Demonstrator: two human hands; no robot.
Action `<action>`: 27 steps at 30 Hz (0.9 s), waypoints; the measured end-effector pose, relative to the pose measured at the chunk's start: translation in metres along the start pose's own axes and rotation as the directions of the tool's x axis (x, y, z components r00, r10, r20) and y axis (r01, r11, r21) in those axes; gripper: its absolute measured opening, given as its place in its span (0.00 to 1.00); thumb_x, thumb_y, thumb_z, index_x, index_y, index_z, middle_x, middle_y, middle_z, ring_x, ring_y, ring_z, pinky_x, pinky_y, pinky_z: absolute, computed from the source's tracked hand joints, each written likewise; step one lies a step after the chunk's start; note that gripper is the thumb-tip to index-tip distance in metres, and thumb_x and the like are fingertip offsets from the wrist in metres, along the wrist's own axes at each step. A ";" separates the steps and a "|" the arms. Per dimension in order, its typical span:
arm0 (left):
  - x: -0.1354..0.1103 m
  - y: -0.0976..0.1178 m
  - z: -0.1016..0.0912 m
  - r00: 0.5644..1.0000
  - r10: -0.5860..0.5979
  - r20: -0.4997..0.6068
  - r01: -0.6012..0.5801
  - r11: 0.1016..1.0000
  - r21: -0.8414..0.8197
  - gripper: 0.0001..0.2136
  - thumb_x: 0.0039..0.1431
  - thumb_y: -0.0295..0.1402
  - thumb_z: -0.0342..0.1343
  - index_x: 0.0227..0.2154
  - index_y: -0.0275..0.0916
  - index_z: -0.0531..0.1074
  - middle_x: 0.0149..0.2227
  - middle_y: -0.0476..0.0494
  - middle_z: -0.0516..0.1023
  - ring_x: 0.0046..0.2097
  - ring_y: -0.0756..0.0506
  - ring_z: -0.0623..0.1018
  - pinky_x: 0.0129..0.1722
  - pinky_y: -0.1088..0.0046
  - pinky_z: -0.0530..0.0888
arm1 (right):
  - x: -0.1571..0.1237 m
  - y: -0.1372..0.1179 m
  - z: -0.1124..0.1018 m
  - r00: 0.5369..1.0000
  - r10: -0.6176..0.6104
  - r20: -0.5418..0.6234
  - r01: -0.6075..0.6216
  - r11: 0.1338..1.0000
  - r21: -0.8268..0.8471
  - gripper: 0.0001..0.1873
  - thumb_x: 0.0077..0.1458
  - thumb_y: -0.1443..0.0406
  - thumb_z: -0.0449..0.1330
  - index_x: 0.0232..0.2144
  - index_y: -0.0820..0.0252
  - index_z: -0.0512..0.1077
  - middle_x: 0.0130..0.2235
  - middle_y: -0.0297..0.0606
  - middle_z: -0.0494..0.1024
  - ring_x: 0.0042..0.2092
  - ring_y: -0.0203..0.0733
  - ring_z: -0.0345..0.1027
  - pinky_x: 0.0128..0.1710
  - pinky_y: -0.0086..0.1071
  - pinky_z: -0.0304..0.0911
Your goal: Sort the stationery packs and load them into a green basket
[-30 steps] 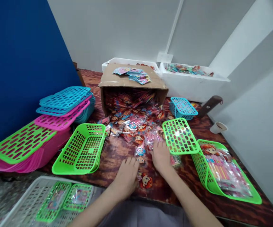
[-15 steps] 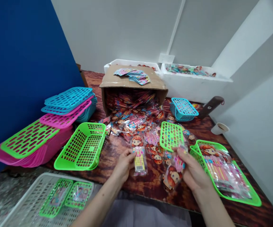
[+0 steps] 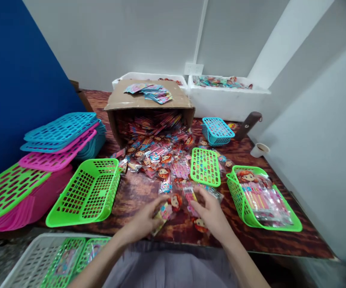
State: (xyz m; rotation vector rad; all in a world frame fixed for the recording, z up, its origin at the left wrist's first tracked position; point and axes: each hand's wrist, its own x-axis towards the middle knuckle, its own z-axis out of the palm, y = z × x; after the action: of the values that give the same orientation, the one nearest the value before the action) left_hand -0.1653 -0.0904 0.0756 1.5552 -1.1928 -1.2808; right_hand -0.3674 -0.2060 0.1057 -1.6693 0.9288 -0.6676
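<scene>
Both my hands are low over the near edge of the wooden table (image 3: pixel 137 192). My left hand (image 3: pixel 144 219) pinches a small cartoon-doll packet (image 3: pixel 164 211) that hangs tilted from its fingers. My right hand (image 3: pixel 211 214) has its fingers curled around more of these clear packets (image 3: pixel 191 197). Beyond them a pile of doll packets (image 3: pixel 158 154) spills from a cardboard box (image 3: pixel 149 105) lying on its side. A green lid (image 3: pixel 205 166) rests on the pile's right edge. An empty green basket (image 3: pixel 84 194) stands to the left; another green basket (image 3: pixel 261 198), tilted and filled with packets, stands to the right.
Stacks of blue, pink and green lids (image 3: pixel 41 156) lie at the left by a blue wall. A small blue basket (image 3: pixel 217 130), a paper cup (image 3: pixel 259 149) and two white foam boxes (image 3: pixel 227 100) sit at the back. A white crate (image 3: pixel 41 260) with green baskets stands near left.
The view shifted, so everything sits further left. Both hands gathered packets, lifted them, then came down and together near the table's front edge, still gripping packets.
</scene>
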 end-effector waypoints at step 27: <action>-0.031 0.015 -0.030 0.979 0.073 0.191 -0.201 0.507 0.838 0.10 0.60 0.23 0.50 0.40 0.41 0.73 0.42 0.43 0.75 0.42 0.42 0.77 0.39 0.70 0.69 | -0.048 0.060 -0.009 0.829 0.047 -0.557 -0.214 0.947 -0.239 0.20 0.54 0.49 0.58 0.42 0.55 0.66 0.44 0.46 0.76 0.46 0.54 0.69 0.50 0.48 0.62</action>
State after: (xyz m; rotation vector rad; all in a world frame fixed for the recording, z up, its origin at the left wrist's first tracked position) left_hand -0.1399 -0.0639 0.1031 1.9850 -2.2188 -0.6569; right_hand -0.4152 -0.1788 0.0515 -1.6734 1.6077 -0.9766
